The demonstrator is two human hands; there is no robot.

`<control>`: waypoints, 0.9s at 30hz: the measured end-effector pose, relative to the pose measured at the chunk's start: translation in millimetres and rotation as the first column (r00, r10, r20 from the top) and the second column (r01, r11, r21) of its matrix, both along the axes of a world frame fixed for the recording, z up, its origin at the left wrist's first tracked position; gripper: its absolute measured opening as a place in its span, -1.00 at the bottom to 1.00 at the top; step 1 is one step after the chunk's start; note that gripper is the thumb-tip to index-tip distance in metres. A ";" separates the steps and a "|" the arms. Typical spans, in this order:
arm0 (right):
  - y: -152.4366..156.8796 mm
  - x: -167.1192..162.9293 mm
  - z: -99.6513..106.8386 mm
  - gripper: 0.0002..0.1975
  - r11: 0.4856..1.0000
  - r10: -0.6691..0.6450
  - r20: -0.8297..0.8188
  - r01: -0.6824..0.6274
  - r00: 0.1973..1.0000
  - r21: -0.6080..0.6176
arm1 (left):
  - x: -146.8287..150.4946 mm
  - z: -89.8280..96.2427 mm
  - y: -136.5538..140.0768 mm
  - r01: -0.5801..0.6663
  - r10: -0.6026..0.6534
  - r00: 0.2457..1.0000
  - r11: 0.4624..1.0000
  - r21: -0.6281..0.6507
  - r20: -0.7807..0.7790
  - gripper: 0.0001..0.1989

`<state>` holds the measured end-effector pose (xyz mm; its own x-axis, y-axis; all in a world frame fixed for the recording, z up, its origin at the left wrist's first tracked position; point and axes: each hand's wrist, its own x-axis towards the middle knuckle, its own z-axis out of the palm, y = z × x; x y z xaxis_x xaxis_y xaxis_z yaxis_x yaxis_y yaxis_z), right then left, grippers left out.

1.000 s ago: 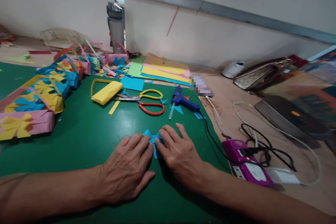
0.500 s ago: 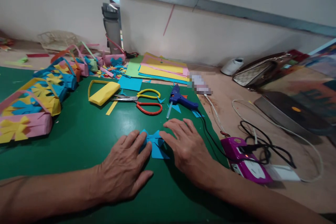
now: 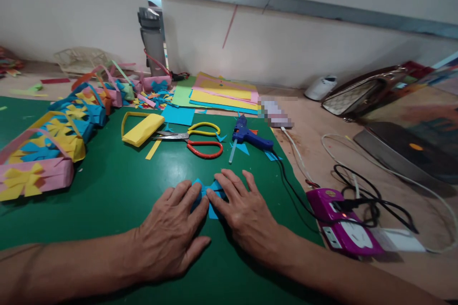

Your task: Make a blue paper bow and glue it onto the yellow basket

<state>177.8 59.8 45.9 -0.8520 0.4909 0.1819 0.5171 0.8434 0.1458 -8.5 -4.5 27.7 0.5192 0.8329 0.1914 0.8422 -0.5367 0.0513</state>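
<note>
A blue paper bow lies on the green mat in front of me, mostly covered by my fingers. My left hand rests over its left side, fingers laid out and thumb apart. From the other side, my right hand touches the bow's middle and right loop, its fingers spread. Beyond them are scissors with one yellow and one red handle, and a blue glue gun with a clear glue stick. Left of the scissors sits a small yellow paper basket.
Several finished paper baskets with bows line the left. Coloured paper sheets and a grey bottle stand behind. At right are a purple power strip, black cord, phone and grey case.
My right hand has shifted left and its index finger now reaches the bow's middle, covering more of it. My left hand stays at the left side. The view has shifted slightly.
</note>
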 end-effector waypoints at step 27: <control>-1.5 -8.3 -1.6 -0.62 0.989 -0.011 0.047 0.017 0.999 -0.144 | -11.0 -32.1 6.6 0.109 -0.144 0.988 0.913 0.393 0.061 -0.56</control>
<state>169.5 58.3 44.3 -0.8505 0.5213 0.0695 0.5248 0.8500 0.0468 -19.5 2.0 -4.4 0.5821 0.6131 0.5341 0.7677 -0.6308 -0.1126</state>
